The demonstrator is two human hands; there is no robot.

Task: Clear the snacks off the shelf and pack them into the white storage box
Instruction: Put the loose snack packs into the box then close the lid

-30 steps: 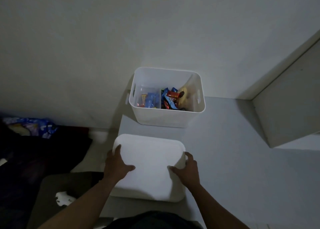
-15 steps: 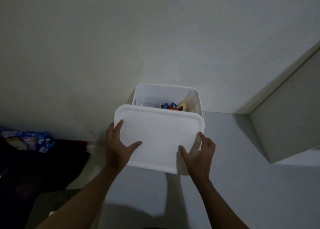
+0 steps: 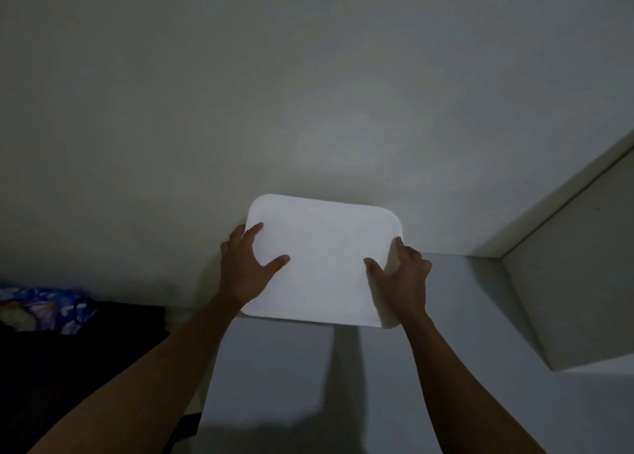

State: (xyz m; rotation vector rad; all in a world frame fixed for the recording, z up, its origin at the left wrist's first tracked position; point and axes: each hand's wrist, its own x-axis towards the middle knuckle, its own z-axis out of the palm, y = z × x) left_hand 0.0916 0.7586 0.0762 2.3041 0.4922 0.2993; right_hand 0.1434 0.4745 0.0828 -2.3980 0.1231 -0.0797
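Pale grey shelf top meeting a plain wall

The grey surface (image 3: 446,385) spreads below and to the right of both hands and ends at the wall just beyond them. Between the left hand (image 3: 245,268) and the right hand (image 3: 401,278) a white lid (image 3: 326,258) hides whatever stands on the surface there. Well right of the right hand a white boxy panel (image 3: 566,282) sits on it. Left of the left hand the surface ends at a straight edge, and beyond it a blue patterned packet (image 3: 44,307) lies on something dark.
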